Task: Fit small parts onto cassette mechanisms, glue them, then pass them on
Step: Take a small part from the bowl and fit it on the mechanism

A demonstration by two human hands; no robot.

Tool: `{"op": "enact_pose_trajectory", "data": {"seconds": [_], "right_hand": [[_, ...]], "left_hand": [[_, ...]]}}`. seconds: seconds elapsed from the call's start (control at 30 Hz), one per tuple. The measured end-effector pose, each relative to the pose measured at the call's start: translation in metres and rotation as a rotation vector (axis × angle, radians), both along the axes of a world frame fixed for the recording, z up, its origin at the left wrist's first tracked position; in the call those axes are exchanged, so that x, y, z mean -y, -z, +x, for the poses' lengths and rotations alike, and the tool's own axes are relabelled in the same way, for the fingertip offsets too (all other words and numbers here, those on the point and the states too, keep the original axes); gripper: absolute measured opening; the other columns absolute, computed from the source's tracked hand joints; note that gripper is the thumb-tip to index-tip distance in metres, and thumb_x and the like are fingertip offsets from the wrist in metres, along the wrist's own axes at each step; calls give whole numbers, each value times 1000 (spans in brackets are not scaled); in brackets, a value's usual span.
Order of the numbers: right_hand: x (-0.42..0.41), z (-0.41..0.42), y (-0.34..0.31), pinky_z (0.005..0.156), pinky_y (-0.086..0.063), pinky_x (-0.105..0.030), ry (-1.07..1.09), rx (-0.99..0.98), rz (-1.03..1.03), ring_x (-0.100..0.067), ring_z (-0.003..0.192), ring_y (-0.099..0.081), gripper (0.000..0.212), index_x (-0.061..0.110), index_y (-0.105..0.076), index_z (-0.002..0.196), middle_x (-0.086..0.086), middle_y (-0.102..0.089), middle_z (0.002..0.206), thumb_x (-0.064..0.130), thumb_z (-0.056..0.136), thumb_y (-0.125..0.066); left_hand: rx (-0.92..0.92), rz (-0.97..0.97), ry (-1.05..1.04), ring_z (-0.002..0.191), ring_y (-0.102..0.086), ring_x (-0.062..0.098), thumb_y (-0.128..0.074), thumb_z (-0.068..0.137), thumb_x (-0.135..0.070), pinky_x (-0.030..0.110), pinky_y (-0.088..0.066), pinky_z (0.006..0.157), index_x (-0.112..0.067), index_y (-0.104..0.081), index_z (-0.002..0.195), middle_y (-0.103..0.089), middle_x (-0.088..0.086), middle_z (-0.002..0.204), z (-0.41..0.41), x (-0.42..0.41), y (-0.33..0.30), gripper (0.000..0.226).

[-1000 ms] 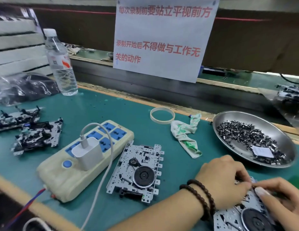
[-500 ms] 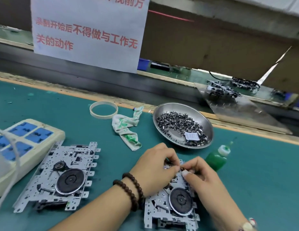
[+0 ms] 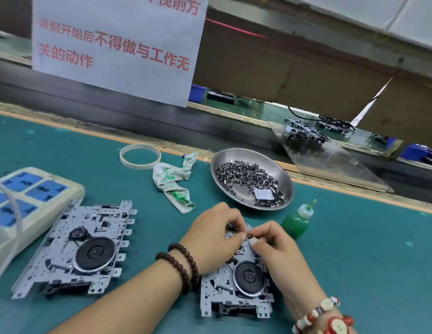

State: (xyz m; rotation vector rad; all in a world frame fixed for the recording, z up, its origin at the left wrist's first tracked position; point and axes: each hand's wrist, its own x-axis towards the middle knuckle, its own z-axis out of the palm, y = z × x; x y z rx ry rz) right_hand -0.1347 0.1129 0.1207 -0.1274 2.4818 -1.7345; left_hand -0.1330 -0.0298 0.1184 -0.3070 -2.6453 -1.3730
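A silver cassette mechanism with a black flywheel lies on the green mat in front of me. My left hand and my right hand meet over its far edge, fingertips together, pinching a small part that is mostly hidden. A second cassette mechanism lies flat to the left, untouched. A steel dish holding several small metal parts sits behind my hands. A green glue bottle with a white cap lies just right of my right hand.
A cream power strip with blue sockets and a white cable is at the far left. A tape ring and a stained rag lie behind the mechanisms. A clear tilted sheet and a conveyor with more mechanisms run along the back.
The view swung right, away from the water bottle and the left-hand mechanisms. Both hands stay together on the far edge of the same mechanism, with only small finger shifts.
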Motion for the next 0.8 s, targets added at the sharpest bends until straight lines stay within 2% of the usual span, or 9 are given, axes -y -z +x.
{"op": "enact_pose_trajectory", "data": {"seconds": [0.13,0.27,0.4,0.6,0.8], "right_hand": [[3,-1,0,45,-33,-11,50,16,8,-3,49,-39,20,15,-59,76,1,-45,64,-3,84,-55],[7,0,-4,42,-32,-9,108,32,-15,-5,50,-39,21,17,-58,80,-1,-45,65,-4,83,-55],[7,3,-6,41,-30,-10,122,59,-14,-7,51,-37,18,16,-57,83,-1,-45,66,-1,85,-54],[7,7,-6,43,-29,-11,100,25,33,1,38,-33,16,16,-56,85,7,-39,54,0,86,-53],[5,9,-10,46,-32,-13,60,77,24,-4,46,-35,18,18,-56,89,5,-41,59,0,87,-52]], "left_hand": [[-29,-3,-5,85,-48,2,-60,85,-20,22,-40,85,-31,-55,76,-48,-13,86,2,0,1,14],[-64,-9,18,95,-49,5,-56,88,-21,25,-39,89,-33,-63,88,-49,-11,92,7,-1,3,14],[-79,-46,25,92,-49,10,-54,87,-16,30,-40,87,-27,-65,87,-49,-8,93,9,-1,2,16],[-122,-205,24,94,-47,10,-49,89,-21,31,-41,83,-27,-61,91,-48,-10,97,12,-1,-2,14],[-122,-269,25,92,-44,7,-46,91,-25,29,-40,82,-32,-57,93,-45,-12,99,13,0,-4,14]]}}
